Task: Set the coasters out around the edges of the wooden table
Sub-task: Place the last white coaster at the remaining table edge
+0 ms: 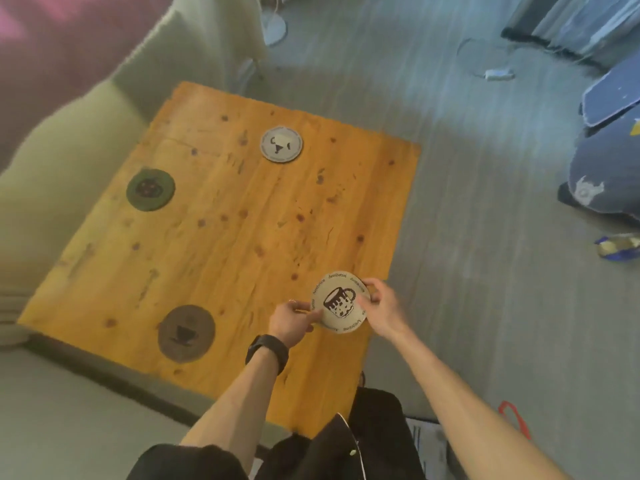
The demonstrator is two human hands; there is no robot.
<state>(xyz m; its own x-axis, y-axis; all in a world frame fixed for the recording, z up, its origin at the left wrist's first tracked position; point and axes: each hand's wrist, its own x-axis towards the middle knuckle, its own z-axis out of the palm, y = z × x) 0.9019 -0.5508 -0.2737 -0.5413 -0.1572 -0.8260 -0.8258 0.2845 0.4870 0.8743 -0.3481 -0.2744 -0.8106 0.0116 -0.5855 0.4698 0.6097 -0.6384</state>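
A square wooden table (242, 237) fills the middle of the view. Three round coasters lie flat on it: a pale grey one (281, 144) near the far edge, a dark green one (150, 189) near the left edge, and a brown one with a cup drawing (186, 333) near the front edge. A cream coaster with a mug drawing (341, 303) is over the table's right edge. My left hand (294, 320) pinches its left rim and my right hand (381, 306) pinches its right rim. Whether it touches the wood I cannot tell.
A pale sofa (86, 109) runs along the table's left and far sides. Grey carpet (485, 237) lies to the right, with blue cushions (606, 168), a small blue-wrapped item (618, 245) and a cable with a white adapter (498, 75) on it.
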